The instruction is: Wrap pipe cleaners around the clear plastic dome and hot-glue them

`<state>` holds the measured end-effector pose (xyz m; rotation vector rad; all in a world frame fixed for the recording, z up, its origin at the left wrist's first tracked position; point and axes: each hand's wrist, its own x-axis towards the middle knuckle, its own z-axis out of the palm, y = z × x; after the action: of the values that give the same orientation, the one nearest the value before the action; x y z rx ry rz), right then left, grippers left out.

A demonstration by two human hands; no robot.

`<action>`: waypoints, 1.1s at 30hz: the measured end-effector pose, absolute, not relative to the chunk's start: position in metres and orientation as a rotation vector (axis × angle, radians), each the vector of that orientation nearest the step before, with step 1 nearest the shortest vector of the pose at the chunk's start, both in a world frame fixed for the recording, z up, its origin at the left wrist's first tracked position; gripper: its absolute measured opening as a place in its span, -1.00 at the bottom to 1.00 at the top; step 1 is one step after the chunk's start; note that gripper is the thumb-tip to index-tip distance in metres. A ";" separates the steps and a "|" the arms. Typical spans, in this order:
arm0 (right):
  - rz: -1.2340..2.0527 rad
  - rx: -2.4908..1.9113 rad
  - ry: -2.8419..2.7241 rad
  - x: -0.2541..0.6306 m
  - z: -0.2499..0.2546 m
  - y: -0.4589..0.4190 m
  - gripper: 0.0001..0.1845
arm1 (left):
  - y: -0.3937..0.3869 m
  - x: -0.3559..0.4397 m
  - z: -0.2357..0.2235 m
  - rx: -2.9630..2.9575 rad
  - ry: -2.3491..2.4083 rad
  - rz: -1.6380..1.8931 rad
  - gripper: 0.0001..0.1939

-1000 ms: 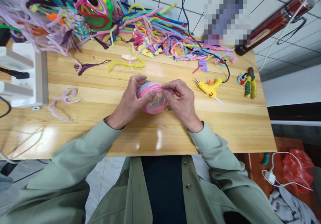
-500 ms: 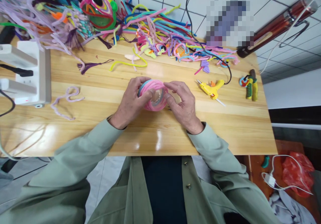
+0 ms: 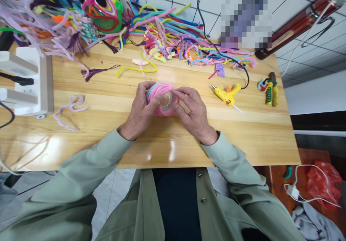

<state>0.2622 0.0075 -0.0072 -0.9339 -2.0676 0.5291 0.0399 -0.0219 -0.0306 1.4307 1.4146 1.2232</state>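
Observation:
Between my hands is a round, clear plastic container (image 3: 165, 110), wrapped in pink and blue pipe cleaners; its open end faces up toward me. My left hand (image 3: 143, 107) is closed round its left side, the thumb pressing on the pink coils. At the right rim, my right hand (image 3: 193, 111) has its thumb and fingertips on the pink pipe cleaner, gripping it along the edge. The container's underside and the fingers of my left hand behind it are hidden.
A yellow glue gun (image 3: 228, 95) lies right of my hands, with green-handled pliers (image 3: 271, 89) beyond it. Loose pipe cleaners (image 3: 167, 28) pile along the wall, beside a colourful mask-like piece (image 3: 104, 8). At left are a power strip (image 3: 43, 79) and a lilac pipe cleaner (image 3: 67, 111).
My hands and the wrapped container have shifted slightly left and up in view. The container is tilted a little differently, and my right fingertips have slid along its rim.

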 end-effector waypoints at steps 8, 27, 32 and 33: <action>0.477 -0.905 -2.082 0.262 -0.009 0.004 -0.58 | -0.023 0.044 -0.026 1.282 1.408 1.247 -0.37; 0.602 -0.988 -2.092 0.261 -0.006 0.003 -0.52 | -0.016 0.029 -0.006 1.507 1.358 1.076 -0.36; 0.599 -0.990 -2.100 0.258 -0.006 0.003 -0.51 | -0.011 0.023 0.000 1.567 1.326 1.026 -0.42; 0.597 -0.991 -2.102 0.258 -0.006 0.003 -0.52 | -0.010 0.022 0.000 1.566 1.325 1.020 -0.43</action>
<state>0.2577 0.0035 -0.0060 -0.9911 -2.1021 0.5974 0.0222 -0.0102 0.0003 1.5660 1.3254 1.0205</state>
